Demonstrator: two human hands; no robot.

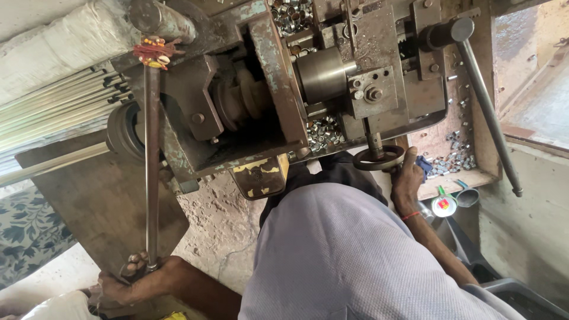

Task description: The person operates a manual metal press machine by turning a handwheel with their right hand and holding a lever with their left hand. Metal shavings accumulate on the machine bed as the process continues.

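Right hand [406, 178] grips handwheel [378, 158] beside nut-filled tray [456, 178].

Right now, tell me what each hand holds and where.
Left hand grips the long lever rod at its lower end; right hand holds the small handwheel by its rim.

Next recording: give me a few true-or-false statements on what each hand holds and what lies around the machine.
1. The left hand grips the end of a long lever rod. True.
2. The right hand rests flat on the person's knee. False: it holds the small handwheel.
3. Small metal rings lie in the tray at the right. True.
4. The bundle of metal tubes stands upright. False: they lie lengthwise beside the machine.
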